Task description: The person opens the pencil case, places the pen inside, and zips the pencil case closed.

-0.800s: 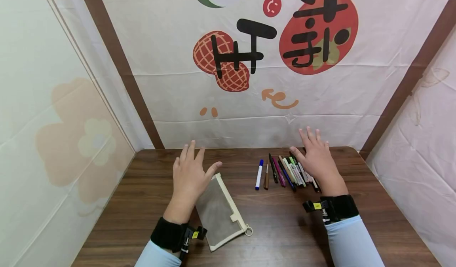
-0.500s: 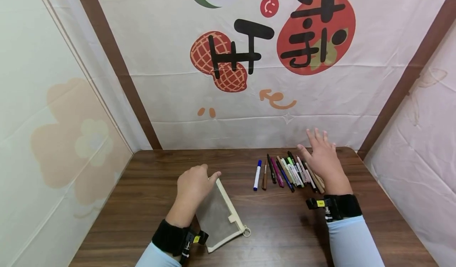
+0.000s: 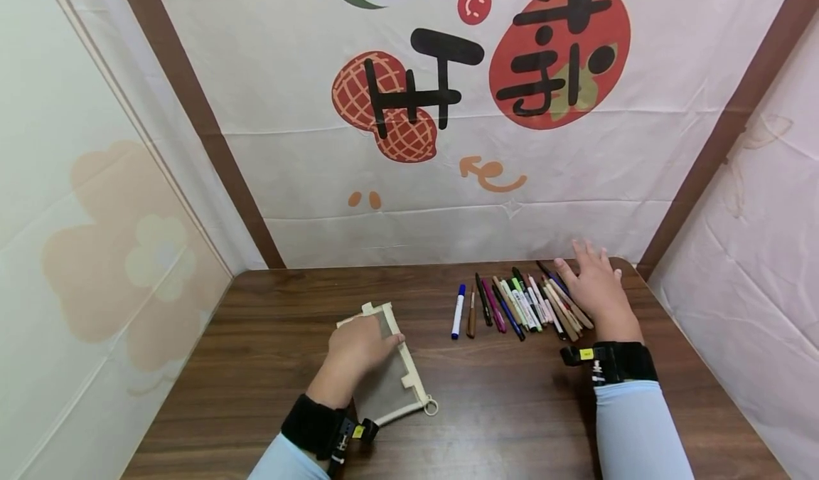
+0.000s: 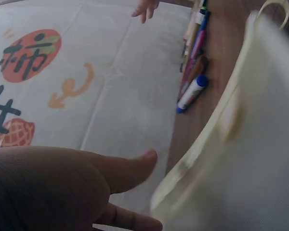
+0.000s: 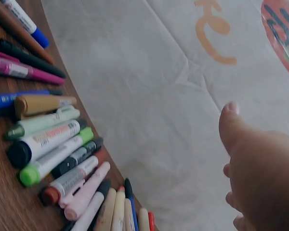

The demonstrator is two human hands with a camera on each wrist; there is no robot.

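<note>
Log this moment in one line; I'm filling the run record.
left hand: grips mesh pouch | right hand: open, by pens | table: wood

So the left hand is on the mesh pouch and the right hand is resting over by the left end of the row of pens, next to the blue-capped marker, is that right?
Not quite. The left hand is on the mesh pouch, but the right hand is at the right end of the row of pens, not the left. The blue-capped marker lies at the far left end, away from it. The head view shows this.
</note>
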